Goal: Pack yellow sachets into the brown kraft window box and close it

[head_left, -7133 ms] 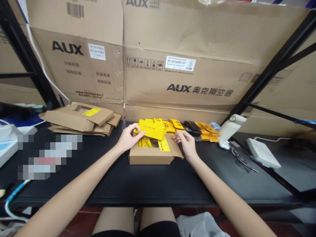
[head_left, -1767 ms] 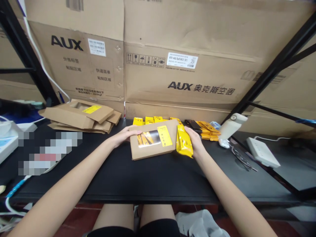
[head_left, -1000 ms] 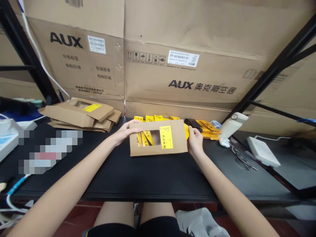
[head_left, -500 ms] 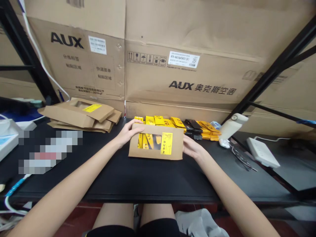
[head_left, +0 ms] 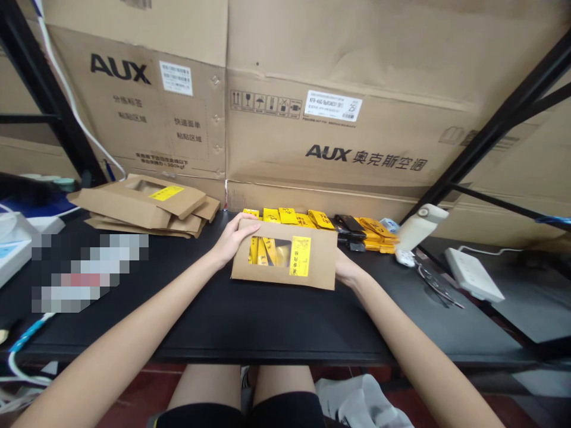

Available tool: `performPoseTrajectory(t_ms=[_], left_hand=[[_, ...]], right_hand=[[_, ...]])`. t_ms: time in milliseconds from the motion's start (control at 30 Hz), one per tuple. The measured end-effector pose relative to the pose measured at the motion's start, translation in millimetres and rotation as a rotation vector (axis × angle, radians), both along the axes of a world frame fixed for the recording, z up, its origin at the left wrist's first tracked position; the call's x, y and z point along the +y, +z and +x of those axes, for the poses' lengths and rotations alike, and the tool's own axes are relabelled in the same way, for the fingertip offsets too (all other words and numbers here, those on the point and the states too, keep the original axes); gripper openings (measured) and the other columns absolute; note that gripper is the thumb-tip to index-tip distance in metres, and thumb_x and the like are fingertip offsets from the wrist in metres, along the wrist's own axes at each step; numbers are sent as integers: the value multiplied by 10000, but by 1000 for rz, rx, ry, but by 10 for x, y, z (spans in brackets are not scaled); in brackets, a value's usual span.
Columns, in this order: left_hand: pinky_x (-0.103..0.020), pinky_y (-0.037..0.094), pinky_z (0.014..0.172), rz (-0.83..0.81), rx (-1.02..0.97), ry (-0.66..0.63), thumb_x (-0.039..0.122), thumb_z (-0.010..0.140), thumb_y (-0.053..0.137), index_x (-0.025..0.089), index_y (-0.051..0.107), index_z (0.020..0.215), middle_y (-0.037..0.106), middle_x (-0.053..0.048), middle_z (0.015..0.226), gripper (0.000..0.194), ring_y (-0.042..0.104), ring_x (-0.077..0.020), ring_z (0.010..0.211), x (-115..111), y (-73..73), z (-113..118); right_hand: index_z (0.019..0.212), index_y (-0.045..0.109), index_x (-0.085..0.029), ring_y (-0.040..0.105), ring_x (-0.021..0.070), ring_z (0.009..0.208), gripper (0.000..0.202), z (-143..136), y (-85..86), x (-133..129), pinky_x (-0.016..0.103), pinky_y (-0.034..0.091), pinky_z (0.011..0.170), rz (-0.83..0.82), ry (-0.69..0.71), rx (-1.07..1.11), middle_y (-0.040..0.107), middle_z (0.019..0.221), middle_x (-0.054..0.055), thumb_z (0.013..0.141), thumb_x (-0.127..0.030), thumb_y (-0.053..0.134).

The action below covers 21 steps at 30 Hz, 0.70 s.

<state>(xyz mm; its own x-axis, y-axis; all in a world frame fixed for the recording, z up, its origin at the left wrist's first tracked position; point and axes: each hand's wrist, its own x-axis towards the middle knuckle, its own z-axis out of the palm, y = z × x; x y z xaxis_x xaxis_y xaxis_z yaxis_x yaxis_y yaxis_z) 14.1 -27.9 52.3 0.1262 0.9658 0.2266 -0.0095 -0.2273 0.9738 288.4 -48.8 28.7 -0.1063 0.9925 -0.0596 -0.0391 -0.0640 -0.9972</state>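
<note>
A brown cardboard box with a cut-out window and a yellow label stands on the black table. Through the window show several yellow packets, leaning at different angles. My left hand is closed on the box's upper left edge, thumb on the front face and fingers along the top. At the right end, my right hand reaches behind the box's front panel. Its fingers are hidden there, so I cannot see what they hold. Just behind the box lie more yellow packets in a row.
Flattened window boxes are stacked at the left. Black packets and orange packets lie to the right, beside a cream bottle, a cable and a white device. Large cartons stand behind the table.
The box's right end has shifted slightly right and its front tilts a little. My right hand has gone further behind it. More yellow shows in the right part of the window.
</note>
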Motion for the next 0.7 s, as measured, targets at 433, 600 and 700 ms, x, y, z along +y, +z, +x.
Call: performPoseTrajectory(t_ms=[433, 600, 700], left_hand=[[-305, 417, 737, 89, -46, 27, 488, 706, 653, 201, 557, 881, 579, 2, 838, 350, 546, -195, 792, 3, -78, 56], [-297, 404, 746, 85, -67, 28, 466, 692, 671, 194, 569, 858, 574, 7, 825, 335, 538, -187, 790, 8, -71, 50], [-292, 401, 752, 78, -76, 36, 458, 688, 681, 190, 575, 851, 574, 9, 819, 331, 535, -182, 794, 7, -63, 55]], right_hand=[[831, 711, -189, 682, 201, 786, 391, -66, -11, -57, 353, 580, 732, -77, -16, -3, 733, 885, 50, 485, -288, 863], [915, 692, -192, 689, 211, 817, 477, -42, 7, -15, 355, 576, 766, -27, -66, 5, 735, 904, 44, 476, -269, 863], [906, 678, -192, 692, 209, 806, 479, -43, 20, 14, 327, 576, 724, -3, -108, 23, 735, 906, 37, 469, -261, 861]])
